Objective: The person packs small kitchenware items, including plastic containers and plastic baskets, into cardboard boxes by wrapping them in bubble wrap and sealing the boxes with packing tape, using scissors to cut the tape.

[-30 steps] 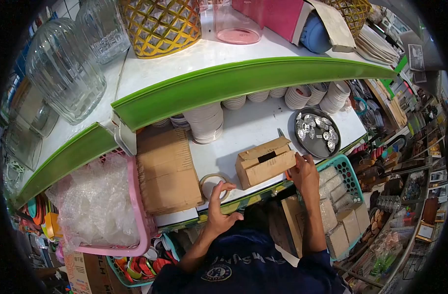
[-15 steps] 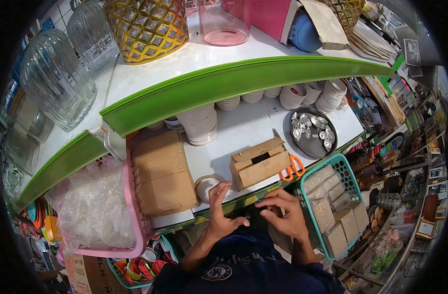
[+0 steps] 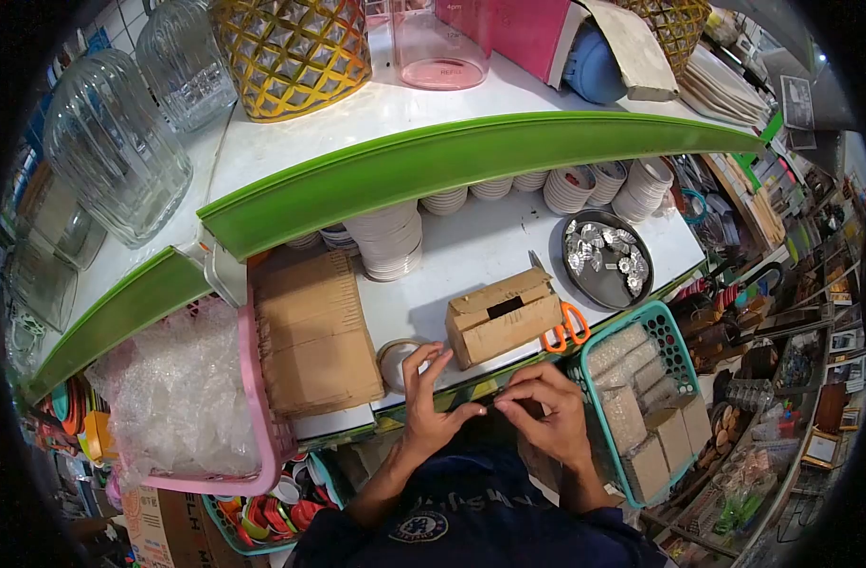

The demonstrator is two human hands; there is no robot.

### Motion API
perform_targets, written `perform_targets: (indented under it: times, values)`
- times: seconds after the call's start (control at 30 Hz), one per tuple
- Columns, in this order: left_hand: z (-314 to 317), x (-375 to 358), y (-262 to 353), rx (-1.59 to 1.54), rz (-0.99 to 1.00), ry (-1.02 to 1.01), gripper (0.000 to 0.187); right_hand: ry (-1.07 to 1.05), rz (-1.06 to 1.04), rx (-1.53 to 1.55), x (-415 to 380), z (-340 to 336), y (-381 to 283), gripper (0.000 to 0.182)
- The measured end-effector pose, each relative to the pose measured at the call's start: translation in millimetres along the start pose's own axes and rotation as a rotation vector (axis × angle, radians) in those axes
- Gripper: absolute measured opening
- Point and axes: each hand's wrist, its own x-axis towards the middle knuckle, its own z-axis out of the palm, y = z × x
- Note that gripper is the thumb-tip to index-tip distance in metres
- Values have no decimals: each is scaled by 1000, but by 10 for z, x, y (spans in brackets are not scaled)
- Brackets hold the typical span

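Note:
Just in front of the dark shirt, my left hand [image 3: 431, 402] has its fingers apart and nothing visible in it, beside a roll of tape [image 3: 396, 365]. My right hand [image 3: 547, 407] has thumb and fingertips pinched together; whatever they hold is too small to make out. Beyond both hands stands a small cardboard box [image 3: 504, 317] with a dark strip on top. Orange-handled scissors [image 3: 567, 328] lie against its right side, their blade tip showing behind it. Flat cardboard [image 3: 319, 336] lies left of the tape.
A pink basket [image 3: 255, 398] of bubble wrap stands at left, a teal basket [image 3: 603, 417] of wrapped packs at right. A round dark tray [image 3: 608, 284] holds small metal molds. The green shelf edge [image 3: 471, 147] overhangs stacked white bowls [image 3: 387, 241]; glass jars [image 3: 116, 151] stand above.
My left thumb and right fingertips have come closer together. The fingers of my right hand have closed into a tighter pinch. The whole view has shifted slightly.

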Motion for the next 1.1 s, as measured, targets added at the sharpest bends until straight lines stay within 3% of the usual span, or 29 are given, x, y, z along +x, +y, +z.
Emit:
perform_targets:
  times: [0.03,0.13,0.17,0.23,0.27,0.33,0.37,0.43,0.63,0.8,0.9,0.97,1.1]
  values:
    - [2,25,-2,42,-42,-14,94,0,0,0,9,-7,22,9]
    - [1,138,-11,52,-50,-17,89,278,26,-2,51,-70,150,8]
    - [-5,198,7,52,-51,-18,89,400,-81,-46,83,-76,319,9]
    - [-10,331,50,47,-84,-32,91,481,-80,-41,151,-145,547,29]
    - [-7,377,41,47,-83,-32,91,482,-81,-41,219,-132,597,29]
    - [-3,443,27,22,-127,-119,94,527,94,77,324,-103,667,52]
    - [7,453,8,22,-126,-119,94,528,94,78,328,-99,716,52]
    - [26,467,-50,-67,-219,-196,93,390,192,352,338,-102,792,65]
    - [-143,410,-14,-168,-245,-170,86,362,190,215,193,7,742,66]
    - [-217,395,9,-50,-142,-213,82,387,211,159,142,76,700,64]
    - [-206,397,-7,-87,-153,-187,73,401,173,139,139,76,737,62]
    - [-161,386,-103,-170,-141,-95,55,415,91,54,156,60,704,61]
    - [-104,430,-107,-107,-133,-2,37,416,109,114,168,60,687,60]
